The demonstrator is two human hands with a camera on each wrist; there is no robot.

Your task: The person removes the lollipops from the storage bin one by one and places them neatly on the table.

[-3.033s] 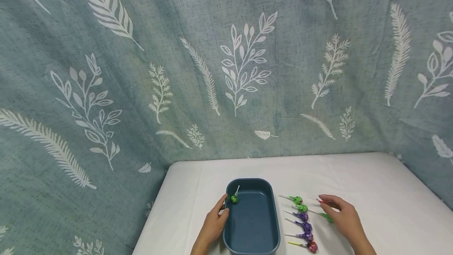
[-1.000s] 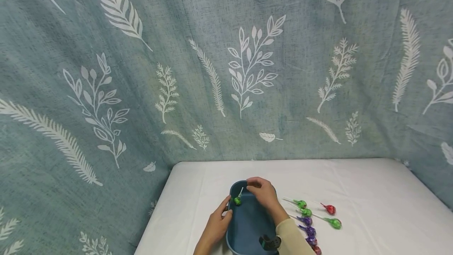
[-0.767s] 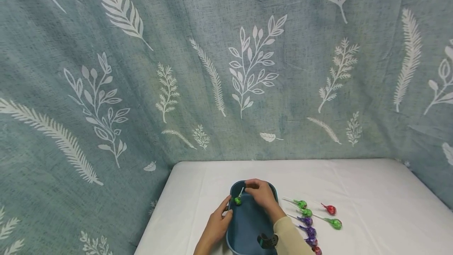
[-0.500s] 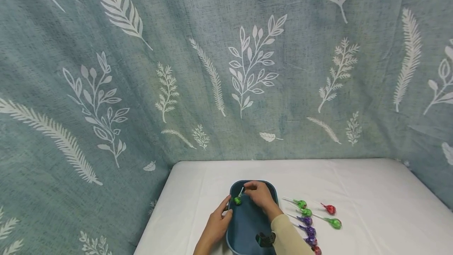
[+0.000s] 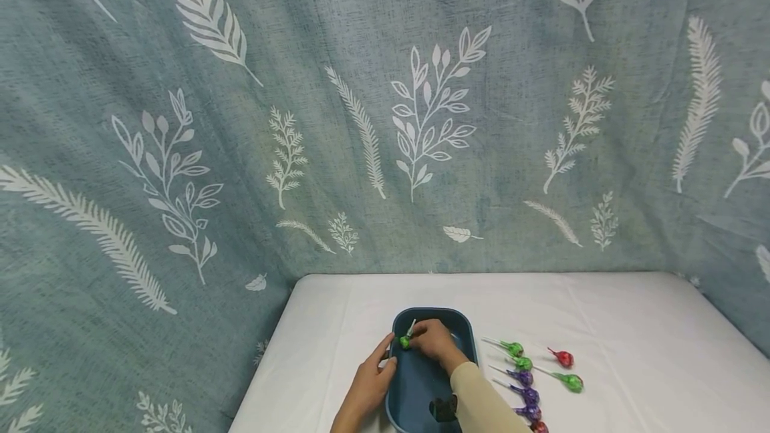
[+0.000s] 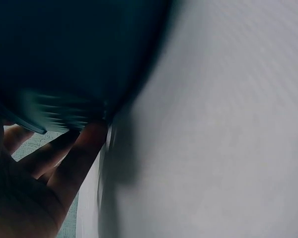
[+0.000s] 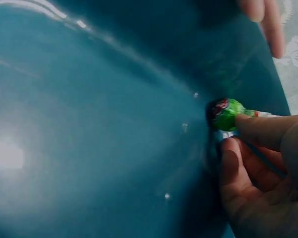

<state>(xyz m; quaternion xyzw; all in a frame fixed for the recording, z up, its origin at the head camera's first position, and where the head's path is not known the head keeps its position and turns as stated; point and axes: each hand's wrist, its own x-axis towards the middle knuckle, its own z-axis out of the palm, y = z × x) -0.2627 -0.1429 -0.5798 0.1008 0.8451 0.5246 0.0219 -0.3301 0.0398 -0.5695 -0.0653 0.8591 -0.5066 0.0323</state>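
Note:
A dark blue plastic tub point(image 5: 421, 379) stands on the white table. My left hand point(image 5: 369, 375) grips its left side, its fingers against the outer wall in the left wrist view and fingertips at the rim. Inside, at the far left corner, sits a green-wrapped lollipop point(image 7: 228, 115) with its white stick leaning up. My right hand point(image 5: 434, 341) reaches into the tub and pinches this lollipop near the wrapper's neck; its thumb point(image 7: 260, 130) touches the wrapper. The undersides of the right fingers are hidden in the head view.
Right of the tub lies a column of lollipops: green ones point(image 5: 521, 363), purple ones point(image 5: 529, 395) and a red one point(image 5: 539, 427), partly hidden by the sleeve point(image 5: 481, 399). Farther right lie another green lollipop point(image 5: 569, 381) and a red one point(image 5: 563, 358). Patterned cloth point(image 5: 385, 119) hangs behind.
My right hand has gone from the lollipops on the table into the tub, then down and left onto the green lollipop in the corner. My left hand has kept its place on the tub.

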